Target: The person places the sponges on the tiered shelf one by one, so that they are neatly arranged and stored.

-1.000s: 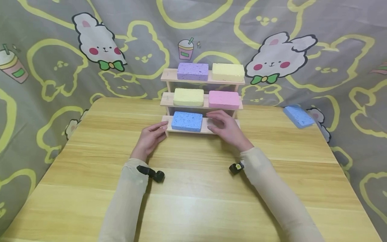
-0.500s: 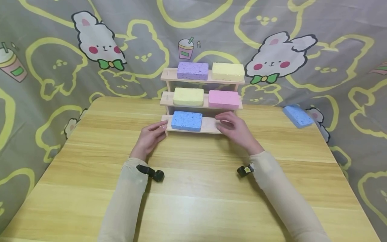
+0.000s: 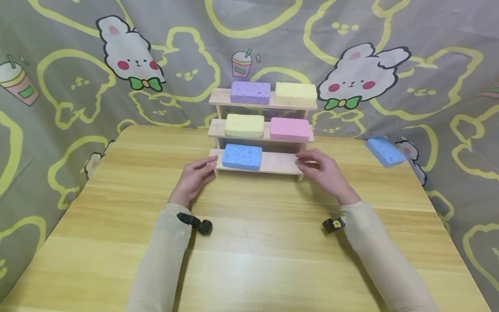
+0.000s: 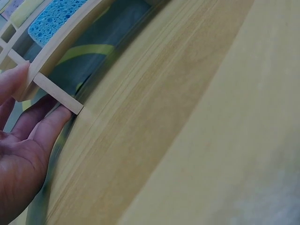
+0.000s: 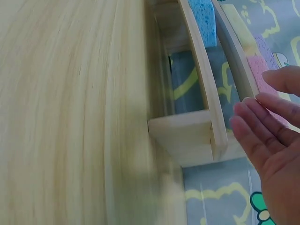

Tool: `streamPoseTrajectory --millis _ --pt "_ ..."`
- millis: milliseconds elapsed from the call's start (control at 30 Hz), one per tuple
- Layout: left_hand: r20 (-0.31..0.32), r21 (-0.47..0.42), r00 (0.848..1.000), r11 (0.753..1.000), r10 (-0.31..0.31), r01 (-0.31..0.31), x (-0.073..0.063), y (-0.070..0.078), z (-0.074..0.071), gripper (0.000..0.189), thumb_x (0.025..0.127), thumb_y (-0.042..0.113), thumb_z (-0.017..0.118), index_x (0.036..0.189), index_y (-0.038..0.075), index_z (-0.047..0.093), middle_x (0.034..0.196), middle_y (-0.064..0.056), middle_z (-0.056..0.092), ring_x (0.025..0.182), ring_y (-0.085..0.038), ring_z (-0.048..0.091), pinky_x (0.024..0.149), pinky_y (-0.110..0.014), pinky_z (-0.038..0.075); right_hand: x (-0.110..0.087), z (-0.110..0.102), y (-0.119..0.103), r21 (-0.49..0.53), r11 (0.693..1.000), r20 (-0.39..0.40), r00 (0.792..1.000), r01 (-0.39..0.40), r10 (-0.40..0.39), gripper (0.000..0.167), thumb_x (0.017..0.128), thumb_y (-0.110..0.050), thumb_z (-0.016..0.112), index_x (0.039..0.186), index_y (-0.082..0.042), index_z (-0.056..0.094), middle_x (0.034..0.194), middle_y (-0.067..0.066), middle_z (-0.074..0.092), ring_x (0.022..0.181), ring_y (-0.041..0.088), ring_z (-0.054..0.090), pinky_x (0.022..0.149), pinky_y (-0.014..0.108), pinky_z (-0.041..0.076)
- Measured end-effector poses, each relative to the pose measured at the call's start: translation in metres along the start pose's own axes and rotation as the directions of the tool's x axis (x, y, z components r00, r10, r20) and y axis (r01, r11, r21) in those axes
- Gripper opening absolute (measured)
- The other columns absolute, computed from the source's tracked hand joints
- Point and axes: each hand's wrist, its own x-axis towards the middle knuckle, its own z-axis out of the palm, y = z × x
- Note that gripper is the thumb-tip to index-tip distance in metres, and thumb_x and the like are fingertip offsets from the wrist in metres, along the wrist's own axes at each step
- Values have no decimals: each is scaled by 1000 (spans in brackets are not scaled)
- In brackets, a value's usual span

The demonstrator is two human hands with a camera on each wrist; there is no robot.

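A three-tier wooden display rack [image 3: 278,163] stands at the table's back. My left hand [image 3: 193,177] grips its bottom tier at the left end; in the left wrist view the thumb lies at the board's edge and the fingers [image 4: 54,126] reach the leg. My right hand [image 3: 326,173] is at the bottom tier's right end, holding nothing, fingers loosely bent; contact is unclear. On the bottom tier lies a blue sponge [image 3: 242,157]. The middle tier bears a yellow sponge [image 3: 244,125] and a pink sponge [image 3: 290,129]. A purple sponge [image 3: 250,92] and another yellow sponge [image 3: 296,93] sit on top.
Another blue sponge [image 3: 385,151] lies near the wooden table's [image 3: 249,251] back right corner. A grey curtain [image 3: 187,56] with cartoon rabbits hangs right behind the rack. Both wrists wear small black cameras.
My right hand has moved right along the bottom tier, from beside the blue sponge to the tier's right end. My left hand has stayed at the left end.
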Motion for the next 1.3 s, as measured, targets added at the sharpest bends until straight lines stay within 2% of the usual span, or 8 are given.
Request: streamPoseTrajectory --millis 233,400,500,633,700,933,1000,1300 --pt "-2 -9 1000 1000 8 -8 1 0 1 42 95 6 65 135 -2 55 146 -13 47 118 -21 57 96 -32 51 -7 -12 6 -27 1000 -17 1000 -5 5 29 90 9 64 119 15 60 117 30 59 109 44 57 96 57 47" --pt "-5 -2 1000 1000 -6 6 2 -1 1 44 95 7 66 136 -2 54 146 -12 48 120 -22 56 97 -33 51 -11 -22 7 -81 997 -39 999 -12 9 29 90 11 63 118 15 60 117 30 59 108 45 57 95 35 52" --pt "-1 -3 1000 1000 -6 6 3 -1 1 45 95 7 67 137 -2 53 146 -12 47 121 -23 56 97 -33 51 -13 -28 8 -106 994 -49 999 -22 17 29 91 10 62 119 15 59 118 29 59 109 45 57 95 30 51" --pt "7 -2 1000 1000 -8 8 3 0 1 45 95 7 66 137 -3 53 146 -13 47 121 -23 56 97 -33 50 -18 -35 9 -106 993 -56 997 -54 48 30 92 7 62 122 13 58 120 27 59 110 43 56 98 48 48" --pt "7 0 1000 1000 -10 10 3 0 0 45 95 6 66 137 -4 52 146 -13 48 120 -23 56 97 -33 50 -21 -39 12 -98 992 -57 995 -81 75 31 93 5 62 123 13 58 121 27 59 111 43 55 98 49 48" --pt "8 7 1000 1000 -17 17 1 0 -1 45 96 6 65 138 -3 52 146 -13 47 122 -24 55 97 -32 51 -35 -61 54 -101 970 -99 972 -223 213 38 97 -8 64 133 1 56 128 18 58 118 32 54 96 20 47" --pt "14 1 1000 1000 -14 14 1 0 -1 46 96 5 65 138 -4 51 146 -14 46 123 -25 55 97 -32 51 -38 -67 64 -107 969 -115 971 -223 211 39 97 -7 63 134 2 55 129 19 57 117 32 55 95 17 46" --pt "23 -15 1000 1000 -10 10 2 1 -2 45 94 3 65 136 -6 52 145 -17 47 116 -22 58 96 -34 51 -54 -90 71 -120 972 -176 968 -204 181 39 96 -6 64 133 4 54 127 18 57 110 15 58 89 11 46"
